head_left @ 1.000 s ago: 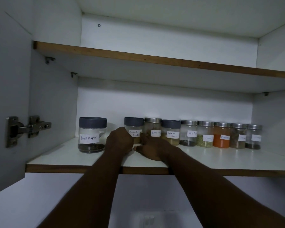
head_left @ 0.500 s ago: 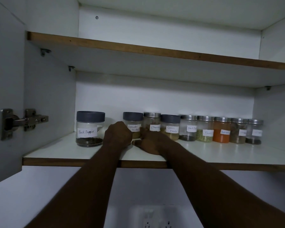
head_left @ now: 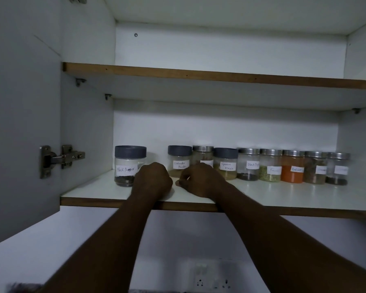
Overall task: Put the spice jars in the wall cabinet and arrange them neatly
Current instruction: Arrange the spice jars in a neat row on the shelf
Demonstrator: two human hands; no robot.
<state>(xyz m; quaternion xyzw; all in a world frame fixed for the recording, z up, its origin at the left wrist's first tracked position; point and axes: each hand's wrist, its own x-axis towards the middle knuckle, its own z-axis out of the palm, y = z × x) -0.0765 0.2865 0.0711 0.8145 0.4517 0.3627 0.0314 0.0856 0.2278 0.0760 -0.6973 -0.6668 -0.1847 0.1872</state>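
Observation:
A row of labelled spice jars stands at the back of the lower cabinet shelf (head_left: 283, 195). The Black Pepper jar (head_left: 129, 166) with a grey lid stands apart at the left. Right of a gap come the Coriander Powder jar (head_left: 179, 160), a steel-lidded jar (head_left: 202, 154), the Garam Masala jar (head_left: 226, 163) and several steel-lidded jars, one with orange powder (head_left: 292, 168). My left hand (head_left: 154, 179) rests curled on the shelf in front of the gap. My right hand (head_left: 201, 180) lies curled beside it, hiding the steel-lidded jar's base. Neither hand visibly holds anything.
The upper shelf (head_left: 199, 74) hangs above the jars. The cabinet door with its metal hinge (head_left: 59, 158) stands open at the left. A wall socket (head_left: 211, 278) sits below the cabinet. The shelf's front strip right of my arms is bare.
My left hand has slid left and back off the Coriander Powder jar, and my right hand has drawn slightly toward the shelf's front. The jars have not moved.

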